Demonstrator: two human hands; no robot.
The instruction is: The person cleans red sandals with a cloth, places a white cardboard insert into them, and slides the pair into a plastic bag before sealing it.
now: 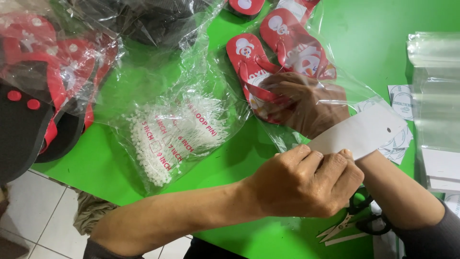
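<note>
Right hand (306,103) grips the red flip-flops (278,57) inside the clear bag (335,84); left hand (306,184) pinches the white card (359,132) (thin film may tear).

Red flip-flop pair (275,57) with white print, inside clear plastic bag (335,91), under right grip (306,103). White card header (359,132) pinched by left grip (306,182).

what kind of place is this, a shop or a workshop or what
Most likely a small packing bench for footwear. The right hand is inside a clear bag with red flip-flops, beside a bag of white loop pins and a stack of empty bags.
</note>
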